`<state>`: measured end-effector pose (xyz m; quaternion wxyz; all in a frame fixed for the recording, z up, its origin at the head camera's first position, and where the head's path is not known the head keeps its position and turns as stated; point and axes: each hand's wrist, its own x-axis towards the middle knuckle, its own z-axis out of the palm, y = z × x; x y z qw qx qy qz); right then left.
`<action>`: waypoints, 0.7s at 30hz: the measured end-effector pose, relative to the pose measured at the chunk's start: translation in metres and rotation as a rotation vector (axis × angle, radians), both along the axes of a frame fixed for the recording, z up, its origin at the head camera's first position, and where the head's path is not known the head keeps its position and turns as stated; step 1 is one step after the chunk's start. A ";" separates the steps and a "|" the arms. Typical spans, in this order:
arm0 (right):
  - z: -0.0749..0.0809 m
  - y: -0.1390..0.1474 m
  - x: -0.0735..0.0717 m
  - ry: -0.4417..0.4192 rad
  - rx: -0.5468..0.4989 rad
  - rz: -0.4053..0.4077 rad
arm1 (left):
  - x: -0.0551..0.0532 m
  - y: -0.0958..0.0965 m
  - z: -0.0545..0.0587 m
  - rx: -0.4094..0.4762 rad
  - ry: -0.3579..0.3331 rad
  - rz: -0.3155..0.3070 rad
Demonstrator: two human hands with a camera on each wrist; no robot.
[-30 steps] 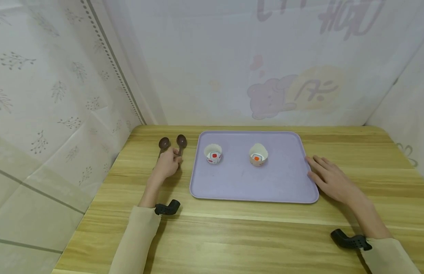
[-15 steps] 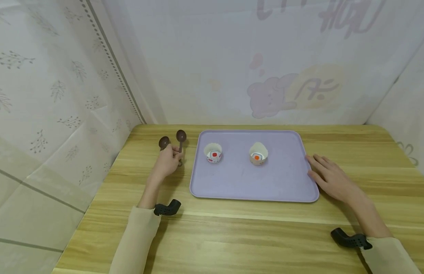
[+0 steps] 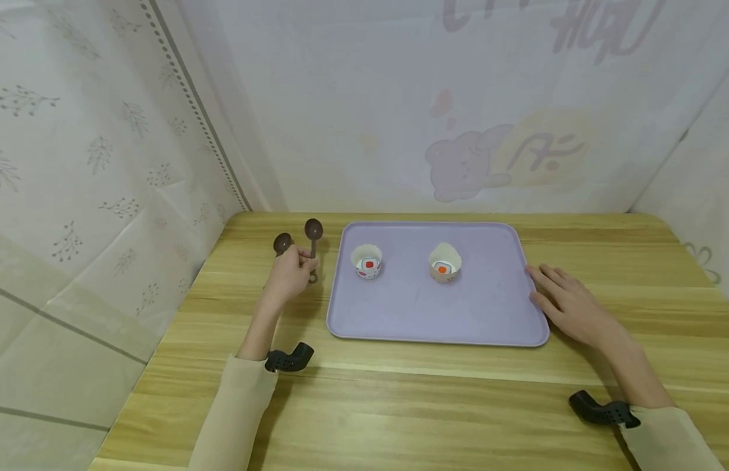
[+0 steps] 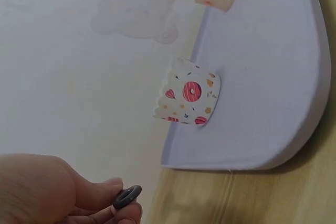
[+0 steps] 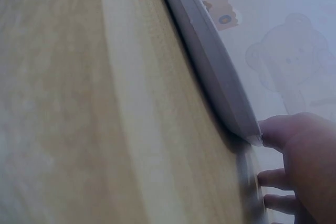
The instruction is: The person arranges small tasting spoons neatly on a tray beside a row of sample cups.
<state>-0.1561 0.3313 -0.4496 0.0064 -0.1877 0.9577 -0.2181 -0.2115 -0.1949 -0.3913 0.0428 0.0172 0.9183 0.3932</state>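
Note:
My left hand (image 3: 288, 273) pinches the handle of a dark brown measuring spoon (image 3: 313, 229) between thumb and fingers, bowl pointing to the back. The ring end of its handle (image 4: 127, 196) pokes out past the fingertips in the left wrist view. A second brown measuring spoon (image 3: 283, 243) lies just left of it, its handle mostly hidden by that hand. My right hand (image 3: 567, 304) touches the right edge of a lavender tray (image 3: 400, 314) with straight fingers. On the tray stand a white paper baking cup (image 3: 370, 273) with a red print and a beige one (image 3: 442, 276).
Inside the left cup shows a red piece (image 3: 369, 264); inside the other, an orange piece (image 3: 442, 269). The wooden table (image 3: 435, 405) reaches back to a printed curtain (image 3: 341, 131), and another leafy curtain (image 3: 105, 163) hangs along its left side.
My left hand has taken the spoon slightly up and towards the back, away from the second spoon. The right hand and the tray have stayed put.

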 end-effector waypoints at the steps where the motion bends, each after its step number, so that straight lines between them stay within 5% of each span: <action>1: 0.000 0.000 0.000 0.002 0.001 0.000 | 0.000 0.001 0.001 0.009 -0.004 -0.001; 9: -0.002 0.002 -0.001 0.012 -0.005 0.000 | 0.005 0.010 0.009 0.098 -0.047 0.007; 21: -0.003 0.002 -0.002 0.022 -0.016 0.005 | 0.009 0.022 0.015 0.122 -0.019 0.001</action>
